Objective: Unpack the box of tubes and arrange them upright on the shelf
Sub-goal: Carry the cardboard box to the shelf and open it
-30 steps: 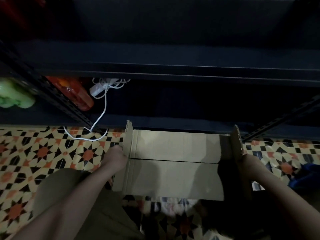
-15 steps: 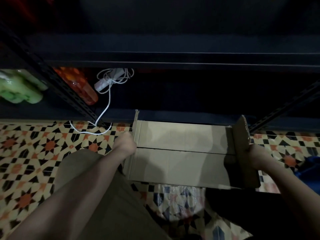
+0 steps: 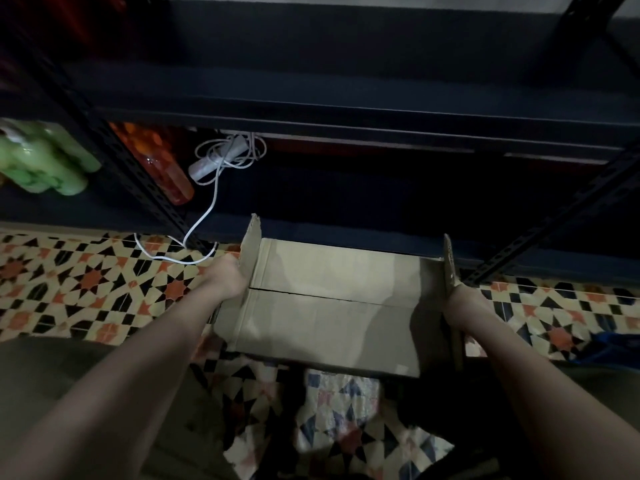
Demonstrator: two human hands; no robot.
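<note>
Cardboard box (image 3: pixel 332 306) sits on the tiled floor (image 3: pixel 69 282) just before the shelf (image 3: pixel 346 116), long flaps closed. Left hand (image 3: pixel 227 280) and right hand (image 3: pixel 465 306) press its ends; finger positions hidden, can't tell. Probably stiff, moderately heavy: hold low at both ends.

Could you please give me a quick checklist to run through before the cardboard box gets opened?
1. Cardboard box sits in front of the shelf: ok.
2. Long top flaps lifted: not ok, they lie closed, seam showing.
3. Left hand on the left end flap: ok, though its grip is hidden.
4. Right hand on the right end flap: ok, grip hidden.
5. Tubes inside upright and intact: cannot tell, none visible.
6. White cable away from the box: ok, it lies left of it.
</note>
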